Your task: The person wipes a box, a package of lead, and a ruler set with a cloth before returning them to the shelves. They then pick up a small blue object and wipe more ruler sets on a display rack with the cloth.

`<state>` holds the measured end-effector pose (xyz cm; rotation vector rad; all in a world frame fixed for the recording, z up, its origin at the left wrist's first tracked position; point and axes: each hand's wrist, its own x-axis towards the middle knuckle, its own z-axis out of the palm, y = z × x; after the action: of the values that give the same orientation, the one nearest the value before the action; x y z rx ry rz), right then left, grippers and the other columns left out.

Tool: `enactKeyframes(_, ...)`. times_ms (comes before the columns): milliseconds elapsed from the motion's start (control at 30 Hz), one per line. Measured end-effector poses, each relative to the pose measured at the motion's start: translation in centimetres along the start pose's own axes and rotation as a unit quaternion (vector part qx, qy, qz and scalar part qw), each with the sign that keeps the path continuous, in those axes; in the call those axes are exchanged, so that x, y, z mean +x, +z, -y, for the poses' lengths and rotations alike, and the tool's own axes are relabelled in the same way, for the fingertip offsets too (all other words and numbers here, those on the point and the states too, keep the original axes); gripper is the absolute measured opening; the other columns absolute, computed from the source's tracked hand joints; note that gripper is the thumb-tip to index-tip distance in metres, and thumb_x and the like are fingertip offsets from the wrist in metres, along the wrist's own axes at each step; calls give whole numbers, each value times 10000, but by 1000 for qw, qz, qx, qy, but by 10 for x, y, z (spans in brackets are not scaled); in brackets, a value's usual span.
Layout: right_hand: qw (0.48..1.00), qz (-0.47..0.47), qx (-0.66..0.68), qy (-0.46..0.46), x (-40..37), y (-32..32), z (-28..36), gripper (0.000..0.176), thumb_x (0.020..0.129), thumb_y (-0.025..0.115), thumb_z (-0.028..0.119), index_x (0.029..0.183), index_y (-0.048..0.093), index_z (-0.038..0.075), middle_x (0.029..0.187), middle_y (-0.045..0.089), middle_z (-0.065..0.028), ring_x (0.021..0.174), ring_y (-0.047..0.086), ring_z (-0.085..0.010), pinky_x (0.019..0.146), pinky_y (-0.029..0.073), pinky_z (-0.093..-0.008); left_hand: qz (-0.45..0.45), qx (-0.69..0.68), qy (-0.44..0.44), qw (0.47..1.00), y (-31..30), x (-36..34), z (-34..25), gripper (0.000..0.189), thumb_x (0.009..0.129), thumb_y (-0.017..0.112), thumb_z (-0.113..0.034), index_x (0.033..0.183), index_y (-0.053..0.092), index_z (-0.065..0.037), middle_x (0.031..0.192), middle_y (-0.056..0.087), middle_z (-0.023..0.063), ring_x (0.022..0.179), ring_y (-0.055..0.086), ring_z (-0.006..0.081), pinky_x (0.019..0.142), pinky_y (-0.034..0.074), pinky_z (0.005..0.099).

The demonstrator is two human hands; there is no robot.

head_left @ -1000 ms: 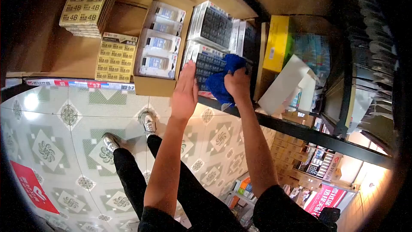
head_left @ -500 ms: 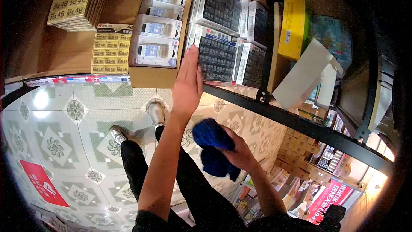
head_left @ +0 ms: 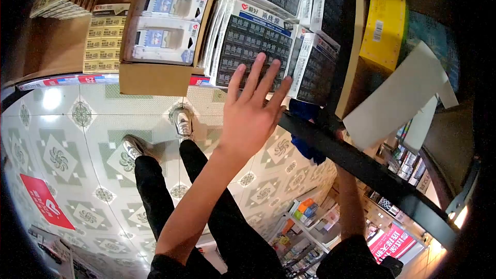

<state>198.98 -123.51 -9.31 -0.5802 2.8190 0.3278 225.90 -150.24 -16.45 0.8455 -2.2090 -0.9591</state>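
My left hand (head_left: 252, 116) is open, fingers spread, with its fingertips against the front of a pack of small black-wrapped blocks that look like erasers (head_left: 253, 46). More such packs are stacked behind it, and a narrower pack (head_left: 314, 67) stands just to its right. My right hand (head_left: 345, 168) is low on the right, mostly hidden behind the black shelf beam. A bunched dark blue cloth (head_left: 308, 150) is with it, showing above and below the beam; the fingers around the cloth are hidden.
Left of the packs is an open carton (head_left: 154, 79) of blister-packed items, then yellow 4B boxes (head_left: 103, 44). A black shelf beam (head_left: 361, 163) slants down to the right. Beyond it are a yellow box (head_left: 381, 26) and a loose white card flap (head_left: 395, 98). Patterned floor tiles lie below.
My left hand has moved right from the carton's side onto the black pack and spread its fingers. My right hand has carried the blue cloth up and right, behind the shelf beam.
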Motion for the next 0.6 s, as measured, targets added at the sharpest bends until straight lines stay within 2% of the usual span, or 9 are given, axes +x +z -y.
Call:
enactKeyframes(100,999,-31,4,39,5,8,-13,859,848,700,202,1493,157,37,1325,488,-217,1263,443,-293,1087,314,-395,-33,-17,-19,999,14,1,-2,400,774,723,-296,1151,671,-173,1427,462,55,1388,326,299,1097,221,508)
enactKeyframes(133,998,-38,9,45,5,8,-19,857,848,700,200,1494,160,39,1330,486,-216,1263,442,-293,1087,313,-393,-51,-19,-28,998,16,1,-3,332,766,731,-317,1071,697,-190,1407,490,32,1372,357,295,1085,228,492)
enactKeyframes(233,997,-55,23,43,17,6,-22,850,849,701,194,1495,169,43,1343,478,-213,1264,441,-293,1088,312,-386,-83,-24,-19,996,22,-1,1,295,762,737,-326,1021,701,-189,1383,517,24,1356,383,299,1077,230,482)
enactKeyframes(267,997,-62,29,39,21,7,-22,848,849,701,192,1495,172,44,1347,475,-212,1264,440,-292,1088,311,-384,-98,-27,-19,995,25,0,2,252,759,741,-326,961,706,-180,1354,547,15,1345,399,299,1068,236,472)
enactKeyframes(467,992,-90,85,0,24,4,-12,834,850,701,179,1497,190,52,1374,459,-205,1267,436,-291,1089,307,-372,-140,-5,3,990,36,-1,7,224,748,747,-331,923,711,-195,1313,582,-28,1326,425,295,1045,269,455)
enactKeyframes(600,979,-86,168,-82,8,26,24,826,850,701,171,1498,202,57,1391,448,-200,1268,434,-290,1090,304,-363,-145,7,11,989,37,-2,7,225,755,738,-348,928,713,-206,1306,585,-39,1330,421,282,1037,283,454)
